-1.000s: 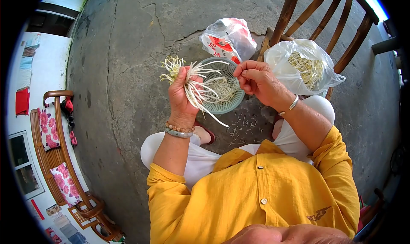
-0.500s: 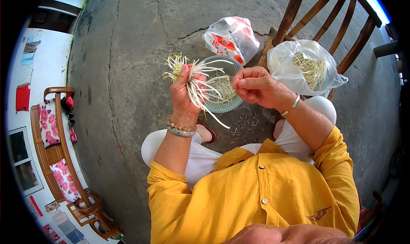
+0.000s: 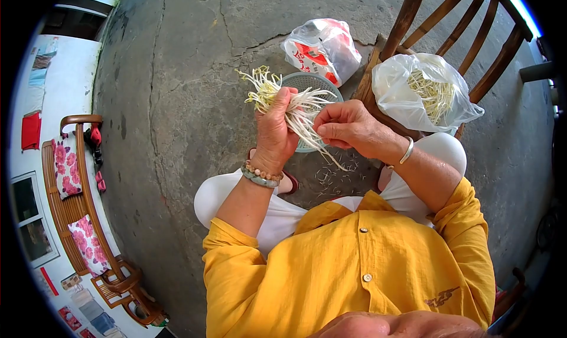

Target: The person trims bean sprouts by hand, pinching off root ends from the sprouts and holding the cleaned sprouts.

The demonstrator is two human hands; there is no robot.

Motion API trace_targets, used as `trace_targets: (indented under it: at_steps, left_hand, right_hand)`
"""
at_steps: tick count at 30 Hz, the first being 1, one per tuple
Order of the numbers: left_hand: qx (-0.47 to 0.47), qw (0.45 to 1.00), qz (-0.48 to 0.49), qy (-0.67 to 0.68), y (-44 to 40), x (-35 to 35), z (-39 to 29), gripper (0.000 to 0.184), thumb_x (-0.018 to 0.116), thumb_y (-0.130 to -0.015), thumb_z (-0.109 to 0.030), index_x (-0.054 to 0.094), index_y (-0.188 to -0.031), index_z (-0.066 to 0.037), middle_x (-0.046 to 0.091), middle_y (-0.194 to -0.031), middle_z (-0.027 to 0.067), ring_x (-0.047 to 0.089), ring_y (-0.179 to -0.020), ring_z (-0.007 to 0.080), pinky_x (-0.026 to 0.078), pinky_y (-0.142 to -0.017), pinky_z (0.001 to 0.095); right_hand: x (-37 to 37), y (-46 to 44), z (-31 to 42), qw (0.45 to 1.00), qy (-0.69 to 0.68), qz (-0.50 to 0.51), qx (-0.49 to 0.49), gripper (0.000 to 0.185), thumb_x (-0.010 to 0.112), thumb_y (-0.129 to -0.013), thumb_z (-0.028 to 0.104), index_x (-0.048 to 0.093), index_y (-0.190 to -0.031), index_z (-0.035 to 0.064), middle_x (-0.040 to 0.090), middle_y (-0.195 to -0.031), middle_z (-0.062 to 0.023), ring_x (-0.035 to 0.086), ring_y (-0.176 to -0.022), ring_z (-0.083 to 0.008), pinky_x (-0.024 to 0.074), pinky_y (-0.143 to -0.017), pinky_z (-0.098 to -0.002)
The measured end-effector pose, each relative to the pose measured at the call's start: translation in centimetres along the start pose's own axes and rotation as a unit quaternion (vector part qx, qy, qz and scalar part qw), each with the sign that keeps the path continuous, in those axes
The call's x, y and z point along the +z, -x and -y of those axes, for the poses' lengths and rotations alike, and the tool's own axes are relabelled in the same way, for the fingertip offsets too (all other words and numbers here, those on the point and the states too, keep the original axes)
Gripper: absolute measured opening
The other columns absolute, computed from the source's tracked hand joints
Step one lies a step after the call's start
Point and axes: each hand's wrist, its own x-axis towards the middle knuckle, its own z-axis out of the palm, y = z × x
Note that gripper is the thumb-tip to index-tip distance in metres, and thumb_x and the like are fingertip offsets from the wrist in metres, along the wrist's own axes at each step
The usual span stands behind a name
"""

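Observation:
My left hand [image 3: 276, 128] is closed around a bunch of bean sprouts [image 3: 302, 118]. Their yellow heads stick out on the left, and the long white stems fan out to the right. At the stems' tail ends, my right hand [image 3: 357, 131] has thumb and forefinger pinched together on the thin tips; which sprouts they grip is too small to tell. Below both hands stands a grey-green plastic colander [image 3: 310, 81], mostly hidden by the bunch and my left hand. Small root scraps [image 3: 336, 175] are scattered on the floor between my feet.
A clear plastic bag [image 3: 391, 93] of more sprouts sits on a wooden chair [image 3: 369, 84] at the right. Behind the colander lies a white-and-red plastic bag [image 3: 331, 48]. Along the left wall is a wooden bench [image 3: 71, 220] with flowered cushions.
My left hand has moved slightly right with the bunch, which now covers more of the colander. The right hand's fingertips, apart from the bunch before, are now at the stem tips.

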Motion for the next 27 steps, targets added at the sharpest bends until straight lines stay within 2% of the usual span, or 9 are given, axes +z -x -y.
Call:
trace_targets:
  at_steps: [8,11,17,21,24,27]
  left_hand:
    - [0.01,1.0,0.003,-0.008,0.0,0.0,0.1,0.018,0.056,-0.094,-0.022,0.059,-0.096,-0.005,0.06,-0.074,0.0029,0.057,-0.06,0.0093,0.048,-0.054,0.0215]
    - [0.009,1.0,-0.005,-0.004,0.2,0.5,-0.1,0.018,0.055,-0.094,-0.022,0.059,-0.096,-0.004,0.06,-0.074,0.0032,0.057,-0.059,0.0096,0.048,-0.053,0.0216]
    - [-0.03,0.999,0.014,0.005,0.3,0.0,-0.1,0.018,0.055,-0.094,-0.022,0.058,-0.098,-0.005,0.06,-0.072,0.0036,0.057,-0.057,0.0102,0.047,-0.049,0.022]
    - [-0.012,0.999,-0.004,0.039,-0.3,-0.4,-0.4,0.013,0.059,-0.091,-0.017,0.061,-0.091,-0.004,0.061,-0.08,0.0018,0.057,-0.066,0.0085,0.05,-0.057,0.022]
    - [0.007,0.998,-0.032,0.045,-0.5,-0.5,-0.9,0.013,0.058,-0.092,-0.017,0.06,-0.091,-0.004,0.06,-0.08,0.0025,0.057,-0.066,0.0094,0.05,-0.057,0.0223]
    - [0.004,0.997,-0.063,0.051,-0.5,-0.6,-1.4,0.015,0.058,-0.092,-0.019,0.06,-0.092,-0.004,0.06,-0.078,0.0035,0.056,-0.063,0.0098,0.048,-0.052,0.0212]
  right_hand:
    - [0.1,-0.2,0.1,0.998,-0.042,-0.003,0.048,0.014,0.064,-0.085,0.012,0.065,-0.085,-0.0015,0.059,-0.065,-0.0022,0.046,-0.049,-0.0037,0.033,-0.041,-0.0184]
    - [0.1,-0.4,0.1,1.0,-0.002,-0.014,0.013,0.01,0.063,-0.083,0.009,0.065,-0.082,-0.0005,0.055,-0.061,-0.0005,0.043,-0.048,-0.0038,0.0296,-0.041,-0.0191]
    - [0.2,-0.4,0.2,0.993,-0.063,-0.097,-0.002,0.006,0.057,-0.078,0.005,0.062,-0.077,0.0016,0.045,-0.055,0.0024,0.034,-0.045,-0.0041,0.0231,-0.041,-0.0201]
    - [-0.3,0.0,-0.1,0.994,-0.101,-0.04,0.011,0.008,0.052,-0.082,0.005,0.059,-0.08,0.0,0.046,-0.058,0.0014,0.033,-0.046,-0.0033,0.0236,-0.041,-0.0195]
    - [-0.2,0.2,0.2,0.988,-0.147,-0.024,0.043,0.01,0.051,-0.084,0.004,0.059,-0.085,-0.001,0.048,-0.061,0.0001,0.034,-0.047,-0.004,0.0257,-0.042,-0.0191]
    - [-0.8,-0.2,-0.6,0.988,-0.152,-0.011,0.032,0.012,0.051,-0.082,0.003,0.061,-0.088,-0.0005,0.05,-0.059,-0.0001,0.037,-0.045,-0.0046,0.027,-0.041,-0.0192]
